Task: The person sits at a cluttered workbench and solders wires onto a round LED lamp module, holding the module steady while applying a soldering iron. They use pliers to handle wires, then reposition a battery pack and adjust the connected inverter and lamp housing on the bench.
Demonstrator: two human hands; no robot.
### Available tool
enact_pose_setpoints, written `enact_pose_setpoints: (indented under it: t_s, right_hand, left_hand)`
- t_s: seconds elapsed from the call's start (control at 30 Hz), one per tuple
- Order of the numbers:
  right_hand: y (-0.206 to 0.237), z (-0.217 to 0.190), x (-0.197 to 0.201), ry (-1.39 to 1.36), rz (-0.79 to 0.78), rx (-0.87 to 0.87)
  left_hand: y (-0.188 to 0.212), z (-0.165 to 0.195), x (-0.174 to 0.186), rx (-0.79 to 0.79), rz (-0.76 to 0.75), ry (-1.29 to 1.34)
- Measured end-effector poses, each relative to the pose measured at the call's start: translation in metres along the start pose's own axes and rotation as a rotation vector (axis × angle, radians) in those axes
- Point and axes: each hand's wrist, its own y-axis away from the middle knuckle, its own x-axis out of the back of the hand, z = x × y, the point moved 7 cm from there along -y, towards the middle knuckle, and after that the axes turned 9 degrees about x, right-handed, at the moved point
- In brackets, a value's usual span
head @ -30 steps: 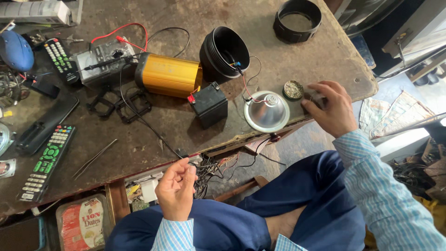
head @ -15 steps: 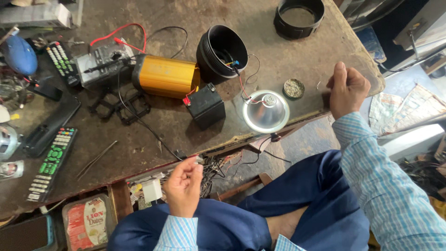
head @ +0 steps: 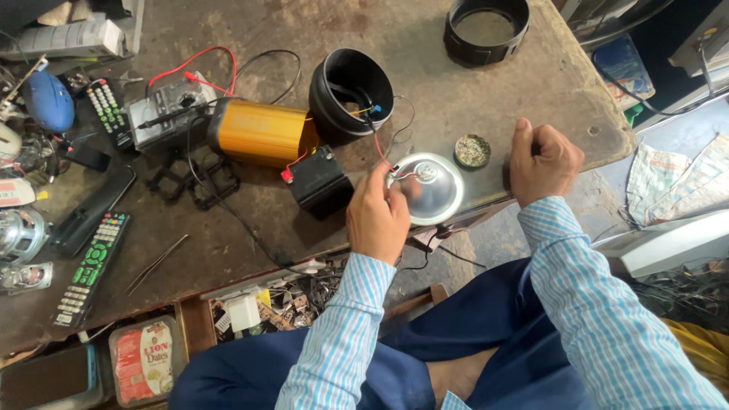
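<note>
My left hand [head: 377, 216] pinches the thin wires at the 9 o'clock edge of the silver reflector [head: 433, 190], fingers narrow; my right hand [head: 543, 161] rests as a closed fist at its 3 o'clock, holding what I cannot tell; the small round tin [head: 472, 151] sits between; the black battery [head: 319, 182] lies at 9 o'clock.

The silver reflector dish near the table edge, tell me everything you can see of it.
The reflector dish is a round, shiny, metal-looking bowl lying open side up on the worn table, near its front edge. Thin red and white wires run into its centre from the black housing behind. The left hand covers its left rim, fingers at the wires.
</note>
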Motion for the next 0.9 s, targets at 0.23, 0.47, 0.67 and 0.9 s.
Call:
enact_pose_setpoints:
  t_s: [0.23, 0.47, 0.67, 0.9]
  right_hand:
    - [-0.001, 0.009, 0.003, -0.035, -0.012, -0.017]
    - [-0.003, 0.013, 0.006, -0.021, -0.002, -0.020]
    - [-0.001, 0.013, 0.007, -0.049, -0.004, -0.025]
    - [0.023, -0.023, 0.038, -0.331, 0.104, -0.202]
  left_hand:
    - [-0.015, -0.007, -0.029, 0.001, -0.113, -0.155]
    - [-0.011, -0.003, -0.027, -0.048, -0.132, -0.147]
    - [0.019, 0.008, 0.003, -0.108, -0.017, 0.071]
    - [0.052, -0.023, 0.026, 0.382, -0.151, 0.833]
